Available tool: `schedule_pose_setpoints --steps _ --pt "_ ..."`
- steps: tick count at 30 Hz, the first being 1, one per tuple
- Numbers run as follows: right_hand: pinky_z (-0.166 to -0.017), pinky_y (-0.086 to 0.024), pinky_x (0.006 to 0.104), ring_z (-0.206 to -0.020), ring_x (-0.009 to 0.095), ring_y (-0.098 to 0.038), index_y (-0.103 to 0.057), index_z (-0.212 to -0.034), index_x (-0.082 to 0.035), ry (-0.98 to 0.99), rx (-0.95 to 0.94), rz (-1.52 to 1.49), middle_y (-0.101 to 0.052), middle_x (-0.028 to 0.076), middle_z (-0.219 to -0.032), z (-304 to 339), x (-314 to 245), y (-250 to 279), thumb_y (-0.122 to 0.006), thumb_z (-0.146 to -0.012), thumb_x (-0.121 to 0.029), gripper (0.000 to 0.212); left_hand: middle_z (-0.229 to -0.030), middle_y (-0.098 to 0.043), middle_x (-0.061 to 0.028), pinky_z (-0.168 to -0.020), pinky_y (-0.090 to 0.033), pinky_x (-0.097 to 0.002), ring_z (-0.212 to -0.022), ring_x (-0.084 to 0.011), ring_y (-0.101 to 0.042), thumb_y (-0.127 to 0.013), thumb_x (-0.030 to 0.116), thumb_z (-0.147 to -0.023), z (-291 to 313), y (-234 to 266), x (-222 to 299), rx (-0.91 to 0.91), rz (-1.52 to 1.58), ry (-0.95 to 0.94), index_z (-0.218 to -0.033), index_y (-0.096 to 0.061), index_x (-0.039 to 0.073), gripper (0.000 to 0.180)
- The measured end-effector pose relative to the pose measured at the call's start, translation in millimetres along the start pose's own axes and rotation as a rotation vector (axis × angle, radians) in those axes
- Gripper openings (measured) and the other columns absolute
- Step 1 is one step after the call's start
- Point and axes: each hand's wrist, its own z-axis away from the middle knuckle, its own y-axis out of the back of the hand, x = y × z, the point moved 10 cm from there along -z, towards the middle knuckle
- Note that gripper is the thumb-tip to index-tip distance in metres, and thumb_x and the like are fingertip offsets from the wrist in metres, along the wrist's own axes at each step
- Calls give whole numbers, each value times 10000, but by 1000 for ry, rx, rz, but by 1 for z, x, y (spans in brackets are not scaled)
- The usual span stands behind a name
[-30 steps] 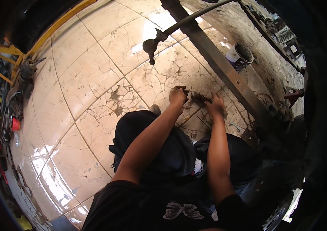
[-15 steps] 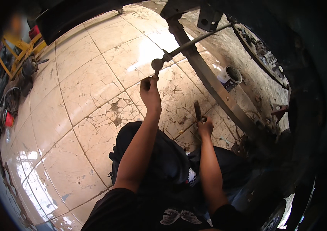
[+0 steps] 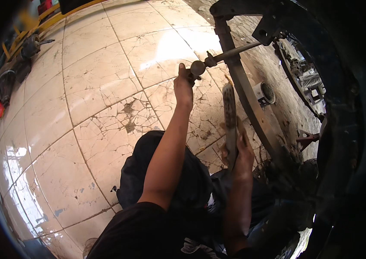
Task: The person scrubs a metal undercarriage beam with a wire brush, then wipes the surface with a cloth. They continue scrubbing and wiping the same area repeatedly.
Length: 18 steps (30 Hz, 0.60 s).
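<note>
A tie rod (image 3: 243, 49) runs leftward from the dark vehicle frame, with a clamp (image 3: 210, 59) near its outer end. Its round tie rod end (image 3: 198, 68) sits just right of my left hand (image 3: 184, 91). That hand is closed on the tie rod end from its left side; the fingers are partly hidden behind it, and the thumb points up. Lower right, my right hand (image 3: 244, 152) grips a long, flat, worn metal bar tool (image 3: 229, 108) held nearly upright. Its exact kind is unclear. The bar's upper end is below the rod and apart from it.
A curved metal frame rail (image 3: 252, 105) slopes down on the right. Beyond it stand a white bucket (image 3: 264, 93) and a reddish stand (image 3: 307, 139). Greasy mechanical parts (image 3: 12, 73) lie at the left edge. Cracked floor tiles (image 3: 92, 142) spread below.
My right hand has raised the bar tool toward the rod. My left hand has shifted from below the tie rod end to its left side. The view has shifted a little.
</note>
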Motion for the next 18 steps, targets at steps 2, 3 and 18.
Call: schedule_pose_setpoints --steps 2,3,18 --pt "-477 -430 240 -605 110 -563 -382 -1640 -77 86 102 216 -728 188 -1270 -15 -39 -18 -638 -1077 -249 641 -798 -616 -36 -707 -372 -354 -729 -146 -439 -304 579 -1138 2 -7 9 -50 -165 -55 -891 -753 -5 778" --pt "-580 -482 293 -729 152 -619 -396 -1634 -88 185 78 498 -720 190 -1291 -30 -60 -24 -641 -1071 -239 632 -791 -606 -34 -710 -372 -354 -730 -148 -439 -288 584 -1140 3 -11 11 -67 -176 -65 -887 -745 -1 784" --pt "-922 -547 523 -1068 435 -695 -587 -1505 -212 520 -120 1729 -703 222 -1185 -116 -109 -171 -630 -1048 -212 458 -690 -438 36 -656 -319 -306 -668 -117 -347 -246 702 -1100 4 -20 2 -209 -33 23 -915 -697 47 817"
